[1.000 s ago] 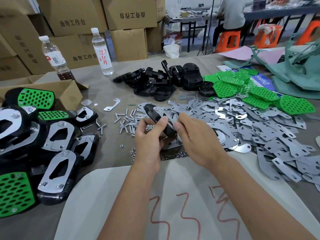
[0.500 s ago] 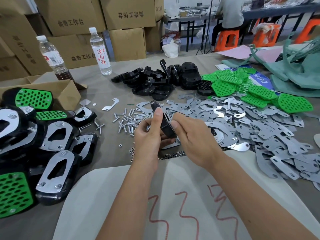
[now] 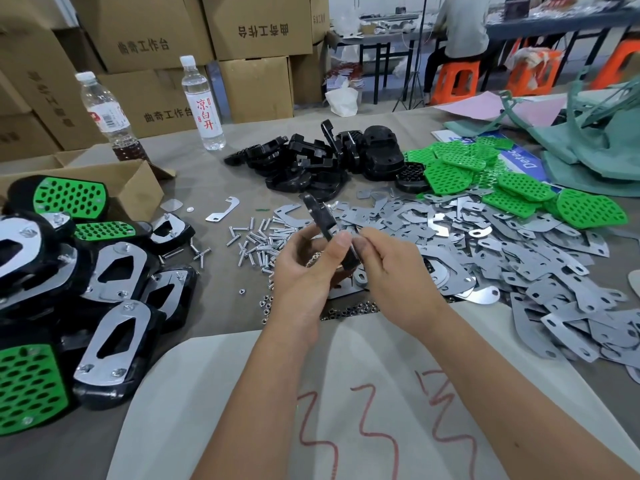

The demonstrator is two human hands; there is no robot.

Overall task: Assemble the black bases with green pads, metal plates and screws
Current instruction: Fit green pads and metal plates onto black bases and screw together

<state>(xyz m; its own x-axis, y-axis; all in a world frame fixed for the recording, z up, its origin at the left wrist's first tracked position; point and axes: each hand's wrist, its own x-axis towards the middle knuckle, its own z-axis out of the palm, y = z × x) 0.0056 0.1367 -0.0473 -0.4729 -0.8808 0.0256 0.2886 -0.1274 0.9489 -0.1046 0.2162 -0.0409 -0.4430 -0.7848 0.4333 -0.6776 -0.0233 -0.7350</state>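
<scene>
we see a black base (image 3: 323,221) held edge-on above the middle of the table (image 3: 207,181), its thin dark rim tilting up and away to the far left, glossy, with a sliver of metal at its lower edge. the left hand (image 3: 304,268) grips it from the left, thumb pressed against the near face and fingers curled behind. the right hand (image 3: 391,271) pinches its lower right end, fingertips meeting the left thumb.

just beyond the hands lies a scatter of small silver screws (image 3: 258,242), and a line of tiny nuts (image 3: 346,311) sits at the near edge of the hands. to the right spreads a broad heap of flat grey metal plates (image 3: 519,258), with green pads (image 3: 512,188) full of oval holes behind it. a pile of bare black bases (image 3: 311,161) lies further off in the middle. on the near left we find finished units (image 3: 114,327), some showing a metal plate with screws, some a green pad.

a clear bottle (image 3: 204,105) at the far side carries red characters 凉白开; a second bottle (image 3: 110,119) to its left has a label too blurred to read. cardboard boxes (image 3: 256,29) behind are printed 曲奇工作台, one upside down. a blue sheet (image 3: 523,161) on the far right shows part of a word, "detec". red scribbles (image 3: 363,427) mark the pale cloth under our forearms.
</scene>
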